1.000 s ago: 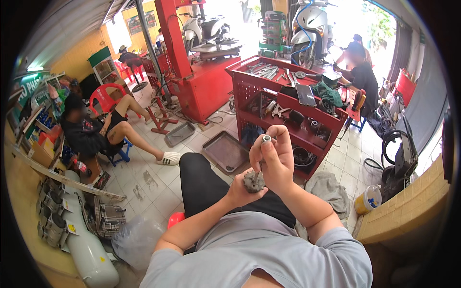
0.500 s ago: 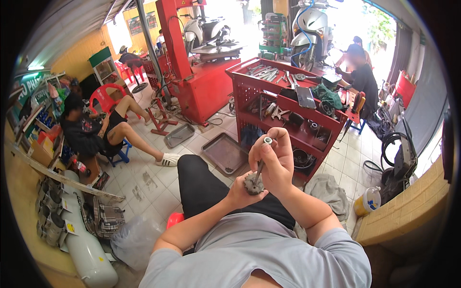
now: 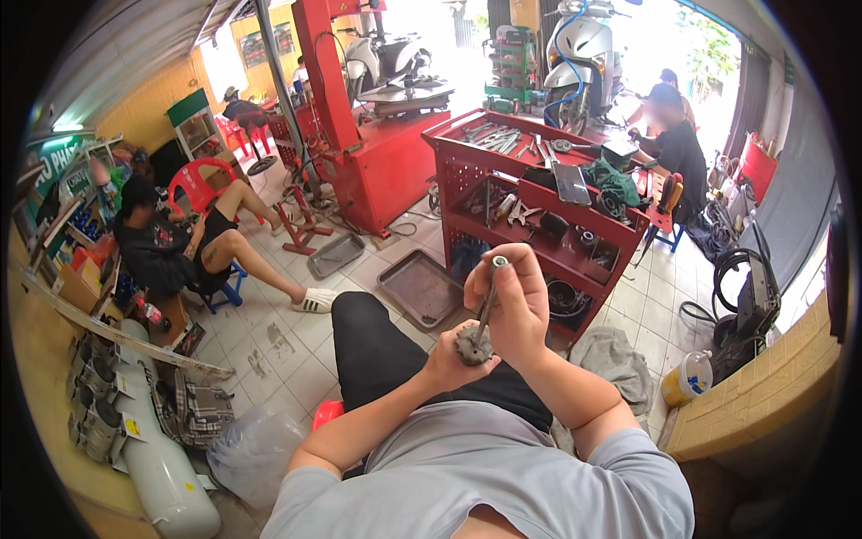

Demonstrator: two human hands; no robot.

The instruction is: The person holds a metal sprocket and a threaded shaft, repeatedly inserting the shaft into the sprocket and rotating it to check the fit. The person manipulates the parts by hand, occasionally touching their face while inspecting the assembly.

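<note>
A round, grimy grey metal part [image 3: 471,350] sits in my left hand [image 3: 440,362], whose fingers wrap round its side above my lap. My right hand [image 3: 521,304] pinches a slim metal rod-shaped tool [image 3: 487,313] between thumb and fingers. The tool stands nearly upright, its lower end against the face of the round part. Its top end is wider and ring-shaped, like a socket, and pokes out above my thumb. Whether the lower end sits in a hole or on a screw is too small to tell.
Ahead stands a red tool cart [image 3: 539,193] with wrenches [image 3: 498,137] on top. A metal tray [image 3: 409,269] lies on the tiled floor, a grey cloth [image 3: 615,364] to the right. At left a seated person [image 3: 162,234] sits near a gas cylinder [image 3: 162,458].
My right thumb and fingers have shifted on the rod-shaped tool, and more of its shaft shows. Its ring-shaped top has tipped slightly away. My left hand holds the round part almost unmoved.
</note>
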